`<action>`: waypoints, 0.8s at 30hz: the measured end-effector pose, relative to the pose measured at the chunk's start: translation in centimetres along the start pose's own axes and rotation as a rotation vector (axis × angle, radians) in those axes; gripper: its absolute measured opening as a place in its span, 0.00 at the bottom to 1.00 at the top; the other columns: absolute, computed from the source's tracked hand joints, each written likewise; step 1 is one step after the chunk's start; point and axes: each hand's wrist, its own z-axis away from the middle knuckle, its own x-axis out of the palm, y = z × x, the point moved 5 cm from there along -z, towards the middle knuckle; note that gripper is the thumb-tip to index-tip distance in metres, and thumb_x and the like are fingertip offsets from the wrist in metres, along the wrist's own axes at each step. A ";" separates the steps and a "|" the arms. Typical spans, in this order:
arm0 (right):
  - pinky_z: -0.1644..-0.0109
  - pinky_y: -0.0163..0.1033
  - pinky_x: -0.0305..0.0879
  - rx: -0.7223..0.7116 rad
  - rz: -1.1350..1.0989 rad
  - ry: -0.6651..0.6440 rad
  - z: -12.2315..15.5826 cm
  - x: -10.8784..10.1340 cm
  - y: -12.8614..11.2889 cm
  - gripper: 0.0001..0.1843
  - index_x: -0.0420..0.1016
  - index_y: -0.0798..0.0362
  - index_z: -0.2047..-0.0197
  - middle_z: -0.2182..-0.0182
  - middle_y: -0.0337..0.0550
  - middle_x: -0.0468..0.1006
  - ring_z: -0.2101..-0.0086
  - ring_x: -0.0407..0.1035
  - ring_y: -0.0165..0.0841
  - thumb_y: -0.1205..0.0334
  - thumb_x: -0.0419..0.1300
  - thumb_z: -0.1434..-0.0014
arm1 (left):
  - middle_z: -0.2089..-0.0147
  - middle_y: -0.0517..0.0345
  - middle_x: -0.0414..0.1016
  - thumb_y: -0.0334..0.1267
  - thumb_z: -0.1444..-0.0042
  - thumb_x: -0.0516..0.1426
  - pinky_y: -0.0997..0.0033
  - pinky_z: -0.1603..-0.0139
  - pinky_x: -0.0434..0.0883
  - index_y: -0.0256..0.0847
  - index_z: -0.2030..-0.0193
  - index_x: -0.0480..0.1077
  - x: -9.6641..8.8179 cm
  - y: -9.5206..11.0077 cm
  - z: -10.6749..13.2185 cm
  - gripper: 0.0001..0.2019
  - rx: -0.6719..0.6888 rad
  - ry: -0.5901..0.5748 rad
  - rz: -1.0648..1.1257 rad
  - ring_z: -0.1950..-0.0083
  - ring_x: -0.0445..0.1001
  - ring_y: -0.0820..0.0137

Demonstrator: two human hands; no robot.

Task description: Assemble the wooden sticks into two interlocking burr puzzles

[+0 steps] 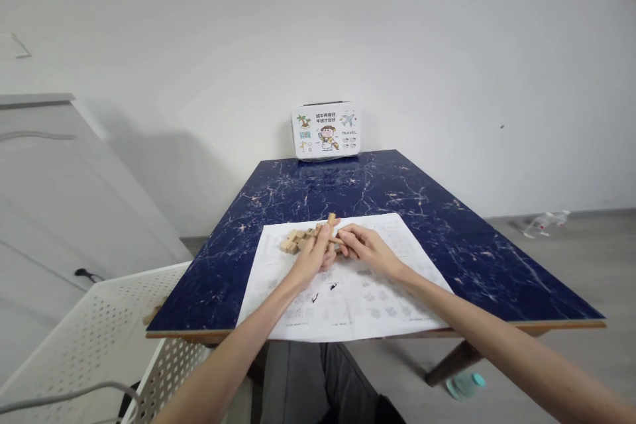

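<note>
My left hand [318,252] is closed around some light wooden pieces, and one wooden block [331,218] sticks up past its thumb. Close against it, my right hand [362,243] pinches the end of a thin wooden piece [336,240] that runs across to the left hand. How these pieces join is hidden by the fingers. Just left of my hands, several wooden blocks [289,242] lie in a small pile. Both hands are over a large white printed sheet [392,291] with faint figures on it and two small black marks.
The sheet lies on a dark blue marbled table [318,189]. A white case [326,136] with cartoon prints stands at the far edge by the wall. At lower left is a white perforated basket [84,324]. A bottle [466,384] lies on the floor beside a table leg.
</note>
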 end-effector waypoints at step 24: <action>0.70 0.37 0.57 -0.048 0.035 0.051 -0.7 1.5 -2.9 0.23 0.69 0.49 0.66 0.74 0.38 0.68 0.74 0.58 0.31 0.40 0.51 0.30 | 0.84 0.72 0.50 0.61 0.38 0.59 0.80 0.84 0.46 0.35 0.55 0.76 -0.8 0.2 0.4 0.26 -0.026 -0.018 0.379 0.85 0.44 0.83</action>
